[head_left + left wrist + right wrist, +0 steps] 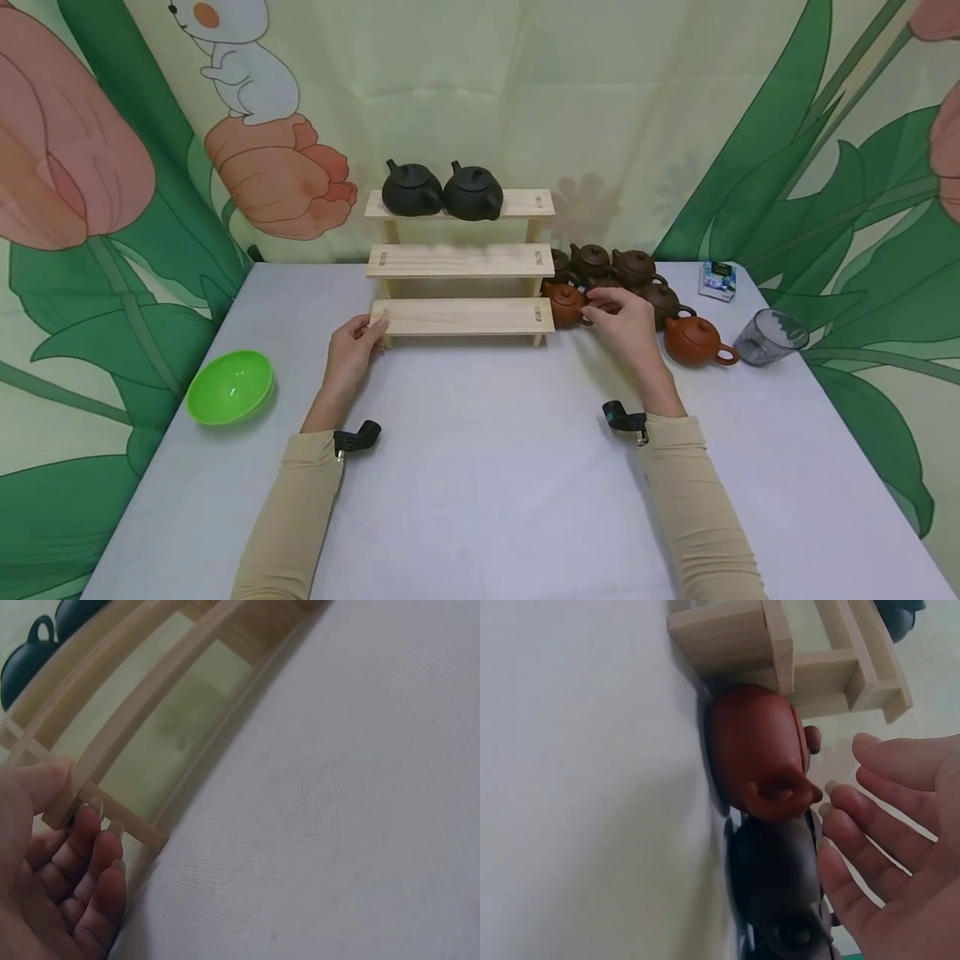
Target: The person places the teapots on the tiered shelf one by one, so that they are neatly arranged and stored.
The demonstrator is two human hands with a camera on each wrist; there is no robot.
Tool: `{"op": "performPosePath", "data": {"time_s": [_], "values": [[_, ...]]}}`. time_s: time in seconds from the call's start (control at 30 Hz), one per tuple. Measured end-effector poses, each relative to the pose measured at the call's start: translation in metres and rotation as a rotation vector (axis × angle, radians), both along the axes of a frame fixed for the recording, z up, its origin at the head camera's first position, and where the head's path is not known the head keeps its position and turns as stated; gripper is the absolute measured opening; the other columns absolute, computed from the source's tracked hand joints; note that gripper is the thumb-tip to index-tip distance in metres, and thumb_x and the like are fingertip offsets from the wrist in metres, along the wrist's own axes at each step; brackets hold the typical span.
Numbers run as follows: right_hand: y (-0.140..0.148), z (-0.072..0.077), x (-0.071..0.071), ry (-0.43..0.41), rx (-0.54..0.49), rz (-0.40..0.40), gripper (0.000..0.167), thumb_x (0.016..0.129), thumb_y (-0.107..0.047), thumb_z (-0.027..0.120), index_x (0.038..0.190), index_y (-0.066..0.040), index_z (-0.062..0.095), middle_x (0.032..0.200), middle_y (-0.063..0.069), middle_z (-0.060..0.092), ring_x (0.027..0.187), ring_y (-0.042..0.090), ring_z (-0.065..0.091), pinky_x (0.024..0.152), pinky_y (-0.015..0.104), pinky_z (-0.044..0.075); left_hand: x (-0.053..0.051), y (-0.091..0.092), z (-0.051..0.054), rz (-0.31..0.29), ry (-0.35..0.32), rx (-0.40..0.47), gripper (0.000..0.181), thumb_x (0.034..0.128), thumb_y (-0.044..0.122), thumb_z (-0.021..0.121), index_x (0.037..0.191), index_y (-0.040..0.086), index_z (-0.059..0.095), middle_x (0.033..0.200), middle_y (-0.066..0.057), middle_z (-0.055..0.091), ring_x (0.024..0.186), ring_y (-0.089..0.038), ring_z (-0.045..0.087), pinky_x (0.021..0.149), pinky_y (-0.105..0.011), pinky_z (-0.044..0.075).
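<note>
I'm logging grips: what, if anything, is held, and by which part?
The left hand pinches the wooden rack by the left end of its lowest shelf. The right hand, near a red teapot, holds nothing.

The three-tiered pale wooden stand [460, 260] stood towards the back of the white-covered bench [480, 492]; two round black teapots [412, 190] sat side by side on its top tier; the round green bowl [229, 387] lay left of the stand, nearer the front; the round dark-brown teapots [633, 267] clustered to its right; one round reddish-brown teapot [565, 306] stood just beside the stand's right end; another round reddish-brown teapot [692, 340] stood at the cluster's front right; the transparent round tumbler [768, 337] was right of that, with the small blue-and-white box [717, 281] behind it.
</note>
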State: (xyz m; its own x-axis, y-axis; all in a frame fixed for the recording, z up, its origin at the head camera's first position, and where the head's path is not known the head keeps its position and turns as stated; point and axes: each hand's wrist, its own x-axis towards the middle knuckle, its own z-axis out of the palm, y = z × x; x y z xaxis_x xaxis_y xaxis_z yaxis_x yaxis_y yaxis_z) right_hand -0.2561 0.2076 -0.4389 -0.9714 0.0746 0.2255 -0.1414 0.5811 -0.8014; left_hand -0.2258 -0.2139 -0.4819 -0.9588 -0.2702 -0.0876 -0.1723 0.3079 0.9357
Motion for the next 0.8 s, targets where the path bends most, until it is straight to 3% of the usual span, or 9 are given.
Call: {"op": "performPosePath", "data": {"time_s": [0.2,0.37,0.67,0.8], "values": [[0.010,-0.004,0.001,0.044,0.039,-0.004,0.025,0.087,-0.016,0.075,0.110,-0.007,0.073,0.097,0.010,0.073,0.084,0.014,0.065,0.072,0.017,0.046,0.000,-0.001,-0.001,-0.009,0.015,-0.004,0.053,0.0942,0.049,0.064,0.129,0.008,0.062,0.092,-0.002,0.061,0.077,-0.010,0.058,0.064,-0.019,0.050],[0.023,0.000,0.005,0.033,0.039,-0.032,0.024,0.089,-0.018,0.074,0.112,-0.009,0.073,0.099,0.010,0.073,0.083,0.011,0.062,0.072,0.017,0.046,-0.001,-0.001,-0.001,0.005,0.007,-0.006,0.052,0.0935,0.049,0.064,0.127,0.010,0.063,0.091,-0.002,0.061,0.077,-0.011,0.057,0.064,-0.019,0.049],[0.053,0.018,0.018,-0.058,0.055,-0.121,0.030,0.093,-0.025,0.070,0.119,-0.009,0.070,0.106,0.012,0.070,0.086,0.004,0.058,0.068,0.012,0.045,0.000,-0.001,-0.002,0.008,-0.006,-0.014,0.052,0.0938,0.049,0.064,0.128,0.010,0.063,0.092,-0.004,0.061,0.077,-0.012,0.057,0.064,-0.020,0.049],[0.071,0.026,0.025,-0.100,0.071,-0.173,0.036,0.093,-0.033,0.069,0.122,-0.012,0.069,0.104,0.001,0.070,0.093,0.003,0.055,0.074,0.017,0.045,0.000,-0.001,-0.002,0.008,-0.001,-0.014,0.051,0.0939,0.049,0.064,0.128,0.010,0.063,0.092,-0.003,0.061,0.077,-0.012,0.057,0.065,-0.020,0.050]]}}
